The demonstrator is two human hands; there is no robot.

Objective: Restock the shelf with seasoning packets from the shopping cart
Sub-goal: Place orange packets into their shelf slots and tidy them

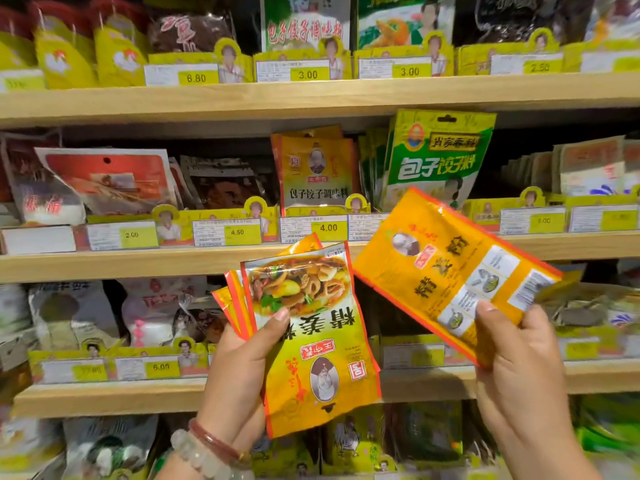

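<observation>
**Holding orange packets up at the shelf, one split off for placing**

Holding a fanned stack of orange packets (304, 327), the left hand (239, 372) has thumb on the front and fingers curled behind; they are upside down to the camera. The right hand (519, 362) pinches a single orange packet (450, 268) by its lower corner, back side showing, tilted, lifted in front of the middle shelf (138, 263). The cart is not in view.

Step in hand, as I judge it: sorting one packet out of the bunch before placing. Next move calls for finding the matching slot; none with this exact packet is visible. The closest look is the row of orange dumpling-seasoning packets (317, 171) standing at the middle shelf's front edge, but its text differs, so check first.

Room: the middle shelf is packed. The green packet (436, 157) stands just right of the orange row, tall, nearly reaching the upper shelf (311, 95). Price tags (313, 228) line the front edge, so the packet must go over them and down behind.
</observation>
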